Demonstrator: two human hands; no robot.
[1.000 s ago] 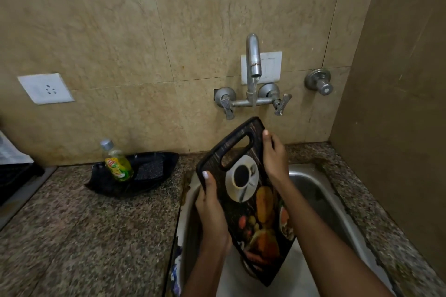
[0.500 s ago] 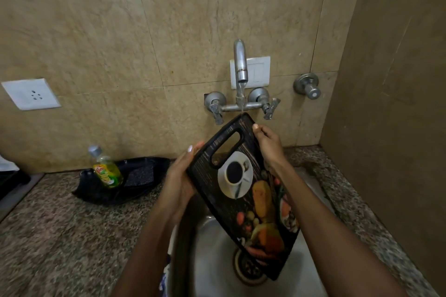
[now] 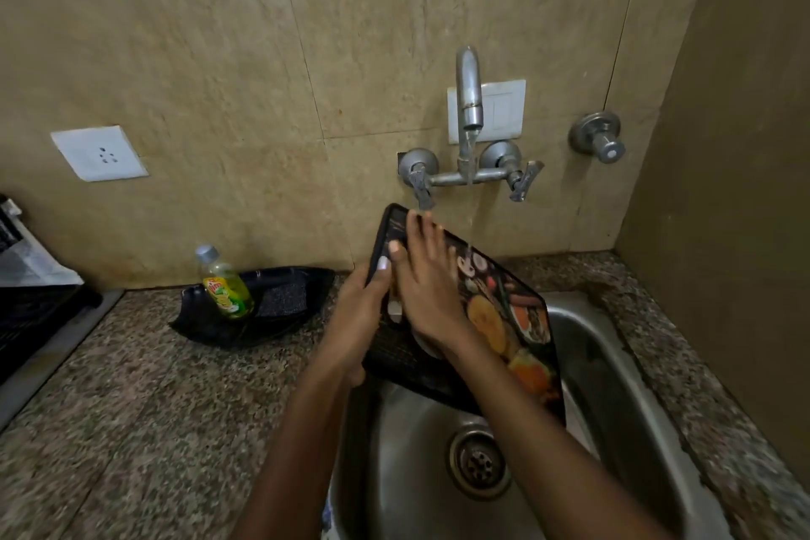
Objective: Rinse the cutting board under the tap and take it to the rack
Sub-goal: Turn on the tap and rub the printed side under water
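over steel sink (image 3: 613, 364), left hand (image 3: 357, 320) grips cutting board (image 3: 504, 320); right hand (image 3: 427, 289) flat on it.

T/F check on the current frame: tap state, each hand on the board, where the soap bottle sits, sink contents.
1. Water runs from the tap. True.
2. The left hand grips the cutting board by its edge. True.
3. The right hand is on a tap handle. False: it lies flat on the board's face.
4. The soap bottle stands in the sink. False: it leans in a black tray on the counter.
5. The board lies flat on the counter. False: held tilted over the sink.
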